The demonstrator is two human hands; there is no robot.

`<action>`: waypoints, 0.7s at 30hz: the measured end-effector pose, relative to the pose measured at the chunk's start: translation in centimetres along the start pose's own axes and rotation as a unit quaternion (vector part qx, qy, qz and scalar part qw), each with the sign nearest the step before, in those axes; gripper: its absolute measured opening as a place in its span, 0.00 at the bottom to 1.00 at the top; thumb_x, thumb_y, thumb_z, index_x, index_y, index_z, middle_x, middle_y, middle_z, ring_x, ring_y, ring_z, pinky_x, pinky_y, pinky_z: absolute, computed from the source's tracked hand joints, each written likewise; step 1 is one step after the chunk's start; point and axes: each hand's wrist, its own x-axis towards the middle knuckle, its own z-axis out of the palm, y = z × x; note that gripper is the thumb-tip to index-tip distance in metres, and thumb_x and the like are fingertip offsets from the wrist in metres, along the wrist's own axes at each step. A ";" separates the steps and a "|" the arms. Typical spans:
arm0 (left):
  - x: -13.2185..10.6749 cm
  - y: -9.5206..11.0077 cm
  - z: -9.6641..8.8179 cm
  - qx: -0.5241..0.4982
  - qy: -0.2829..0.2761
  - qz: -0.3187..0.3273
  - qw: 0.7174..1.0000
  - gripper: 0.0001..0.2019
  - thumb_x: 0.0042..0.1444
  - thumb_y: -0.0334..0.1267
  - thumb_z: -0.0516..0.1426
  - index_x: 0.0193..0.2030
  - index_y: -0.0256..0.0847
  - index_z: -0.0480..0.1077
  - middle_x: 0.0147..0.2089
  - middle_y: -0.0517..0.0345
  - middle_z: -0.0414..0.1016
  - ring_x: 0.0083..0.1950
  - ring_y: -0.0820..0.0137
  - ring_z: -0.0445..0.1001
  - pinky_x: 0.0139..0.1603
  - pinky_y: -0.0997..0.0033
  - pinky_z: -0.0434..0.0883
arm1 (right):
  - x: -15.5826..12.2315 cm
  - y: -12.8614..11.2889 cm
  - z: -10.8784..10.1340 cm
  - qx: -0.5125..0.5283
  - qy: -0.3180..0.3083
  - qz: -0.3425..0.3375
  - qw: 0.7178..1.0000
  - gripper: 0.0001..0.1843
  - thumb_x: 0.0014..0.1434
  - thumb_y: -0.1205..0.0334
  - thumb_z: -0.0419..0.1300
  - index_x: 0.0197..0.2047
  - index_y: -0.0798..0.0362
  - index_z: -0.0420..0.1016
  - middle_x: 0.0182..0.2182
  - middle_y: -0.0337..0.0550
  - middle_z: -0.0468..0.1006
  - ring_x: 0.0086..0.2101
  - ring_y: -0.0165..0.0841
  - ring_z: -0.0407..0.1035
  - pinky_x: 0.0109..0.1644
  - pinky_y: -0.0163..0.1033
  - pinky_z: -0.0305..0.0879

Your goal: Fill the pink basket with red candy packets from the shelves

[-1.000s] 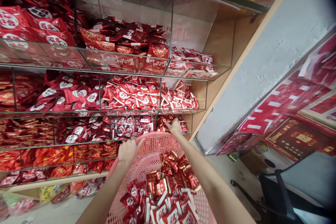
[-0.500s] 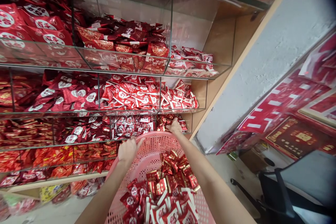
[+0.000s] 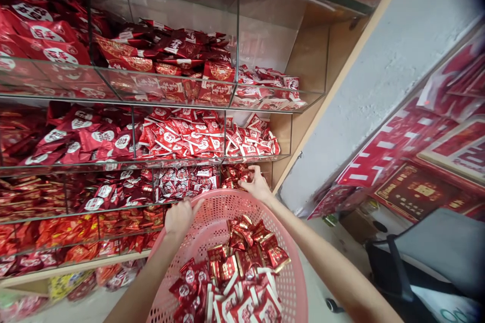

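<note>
My left hand (image 3: 179,221) is wrapped round the far left rim of a pink perforated plastic basket (image 3: 301,282). Inside the basket lie dark red packets (image 3: 189,282), red-and-gold packets (image 3: 248,250) and red-and-white packets (image 3: 248,308). Beyond the basket's far rim, my right hand (image 3: 259,186) reaches to a shelf compartment of small red-and-gold packets (image 3: 231,175). Its thumb and fingers are apart and curved at those packets, and no packet shows clearly gripped. The compartment to its left holds red-and-white patterned packets (image 3: 185,181).
Glass-divided shelves (image 3: 178,103) in a wooden frame (image 3: 322,111) hold many red packets. A grey wall (image 3: 364,60) stands to the right, with red decorations (image 3: 382,156) beyond it. A black chair (image 3: 394,267) is at lower right. Bagged goods (image 3: 71,282) lie below the shelves.
My right hand has drawn slightly back from the packets, its thumb and fingers spreading apart. The left hand keeps its grip on the basket. The view has shifted a little to the right.
</note>
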 end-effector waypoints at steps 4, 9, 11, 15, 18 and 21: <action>0.0 0.0 0.0 0.004 -0.001 0.005 1.000 0.36 0.54 0.58 0.31 0.37 0.30 0.69 0.27 0.40 0.72 0.32 0.56 0.73 0.29 0.64 0.64 | -3.9 -0.3 -0.6 -0.060 -0.136 -0.106 0.983 0.31 0.49 0.53 0.54 0.55 0.48 0.48 0.32 0.37 0.70 0.28 0.30 0.65 0.31 0.34 0.57; -0.1 0.1 -0.2 0.006 0.002 0.003 1.000 0.35 0.54 0.58 0.32 0.36 0.30 0.69 0.27 0.40 0.72 0.32 0.55 0.73 0.28 0.66 0.64 | -6.2 0.1 1.4 -0.269 -0.233 -0.146 0.923 0.30 0.49 0.58 0.57 0.55 0.50 0.53 0.42 0.48 0.69 0.40 0.39 0.66 0.40 0.39 0.60; -0.2 0.1 -0.2 0.005 0.005 0.004 1.000 0.35 0.54 0.58 0.33 0.36 0.30 0.69 0.27 0.40 0.72 0.32 0.55 0.73 0.29 0.66 0.64 | -6.6 0.2 2.1 -0.323 -0.247 -0.141 0.903 0.28 0.49 0.63 0.57 0.54 0.50 0.57 0.43 0.51 0.69 0.43 0.41 0.65 0.43 0.42 0.61; -0.2 0.1 -0.1 0.004 0.008 0.001 1.000 0.35 0.53 0.59 0.33 0.36 0.30 0.69 0.27 0.40 0.72 0.32 0.56 0.73 0.29 0.64 0.64 | -7.2 0.2 3.0 -0.366 -0.266 -0.124 0.883 0.23 0.51 0.72 0.51 0.52 0.50 0.62 0.47 0.55 0.67 0.44 0.42 0.65 0.44 0.44 0.62; -0.2 0.1 0.1 0.005 0.010 -0.001 1.000 0.35 0.53 0.59 0.33 0.36 0.30 0.69 0.27 0.40 0.72 0.32 0.55 0.73 0.29 0.64 0.64 | -7.6 0.3 3.5 -0.376 -0.268 -0.097 0.882 0.25 0.52 0.76 0.45 0.53 0.51 0.62 0.51 0.58 0.63 0.44 0.42 0.66 0.41 0.45 0.64; -0.1 0.1 0.1 0.000 0.004 -0.002 1.000 0.35 0.54 0.58 0.33 0.37 0.29 0.69 0.27 0.40 0.72 0.32 0.55 0.73 0.29 0.64 0.64 | -7.6 0.3 3.5 -0.382 -0.260 -0.081 0.883 0.24 0.52 0.75 0.46 0.52 0.55 0.63 0.51 0.60 0.62 0.47 0.44 0.63 0.45 0.48 0.62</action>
